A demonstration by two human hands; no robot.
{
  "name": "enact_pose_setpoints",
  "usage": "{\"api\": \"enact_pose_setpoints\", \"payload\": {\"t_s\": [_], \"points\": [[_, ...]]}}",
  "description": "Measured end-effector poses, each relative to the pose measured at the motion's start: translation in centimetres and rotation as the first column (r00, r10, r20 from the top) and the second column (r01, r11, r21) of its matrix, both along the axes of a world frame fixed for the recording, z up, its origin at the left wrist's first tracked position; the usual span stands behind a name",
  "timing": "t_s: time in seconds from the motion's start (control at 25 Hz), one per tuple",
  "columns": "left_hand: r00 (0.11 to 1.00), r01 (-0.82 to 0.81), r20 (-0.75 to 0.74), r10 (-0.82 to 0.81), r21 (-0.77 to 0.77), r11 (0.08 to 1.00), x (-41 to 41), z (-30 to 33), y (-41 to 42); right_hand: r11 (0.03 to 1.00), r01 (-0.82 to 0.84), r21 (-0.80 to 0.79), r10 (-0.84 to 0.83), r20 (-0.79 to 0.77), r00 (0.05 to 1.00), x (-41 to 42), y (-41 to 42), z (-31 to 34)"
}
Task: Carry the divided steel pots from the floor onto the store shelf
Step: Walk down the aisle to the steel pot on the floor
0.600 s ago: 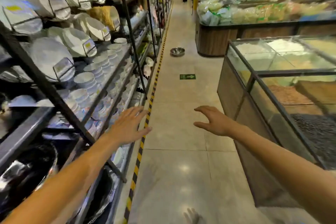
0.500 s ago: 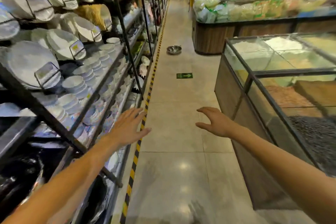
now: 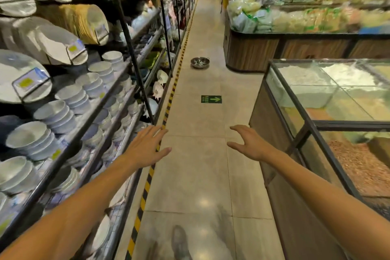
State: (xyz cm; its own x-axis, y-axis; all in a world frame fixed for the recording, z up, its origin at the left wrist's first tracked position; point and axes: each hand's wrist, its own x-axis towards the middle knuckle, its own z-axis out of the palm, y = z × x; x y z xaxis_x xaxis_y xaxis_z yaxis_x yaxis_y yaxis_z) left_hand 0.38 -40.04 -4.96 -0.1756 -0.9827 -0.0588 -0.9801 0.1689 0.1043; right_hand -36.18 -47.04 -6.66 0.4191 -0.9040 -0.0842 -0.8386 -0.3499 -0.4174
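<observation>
A round steel pot [image 3: 199,62] with two small side handles sits on the aisle floor far ahead, near the striped floor line. My left hand [image 3: 145,148] is stretched forward, palm down, fingers apart, empty. My right hand [image 3: 248,143] is also held out in front, fingers spread and slightly curled, holding nothing. Both hands hover over the floor tiles, well short of the pot. The store shelf [image 3: 88,116] with black metal posts runs along my left.
The shelf holds stacked white bowls [image 3: 31,139] and plates. A glass-topped bin counter [image 3: 329,124] lines the right side, a wood-sided display [image 3: 253,50] stands beyond it. A green arrow sticker [image 3: 211,99] marks the floor. A person stands at the aisle's far end.
The view has advanced down the aisle; the pot and the arrow sticker appear nearer. Both hands stay outstretched and empty.
</observation>
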Motion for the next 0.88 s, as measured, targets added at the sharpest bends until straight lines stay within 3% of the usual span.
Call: {"api": "enact_pose_setpoints", "payload": {"t_s": [0.24,0.6,0.88], "points": [[1.0,0.007,-0.025,-0.007,-0.01,1.0,6.8,-2.3,-18.8,0.997,0.05,0.06,-0.05,0.005,0.999,6.7,-16.9,-1.4],[0.997,0.076,0.017,-0.078,0.104,0.992,13.2,-6.8,-47.4,0.98,0.13,0.149,-0.134,0.015,0.991,12.3,-42.5,-5.8],[0.995,0.05,0.075,-0.06,0.132,0.99,13.7,-7.8,-74.4,0.976,0.134,0.172,-0.148,0.07,0.986,13.4,-70.6,-8.9]]}}
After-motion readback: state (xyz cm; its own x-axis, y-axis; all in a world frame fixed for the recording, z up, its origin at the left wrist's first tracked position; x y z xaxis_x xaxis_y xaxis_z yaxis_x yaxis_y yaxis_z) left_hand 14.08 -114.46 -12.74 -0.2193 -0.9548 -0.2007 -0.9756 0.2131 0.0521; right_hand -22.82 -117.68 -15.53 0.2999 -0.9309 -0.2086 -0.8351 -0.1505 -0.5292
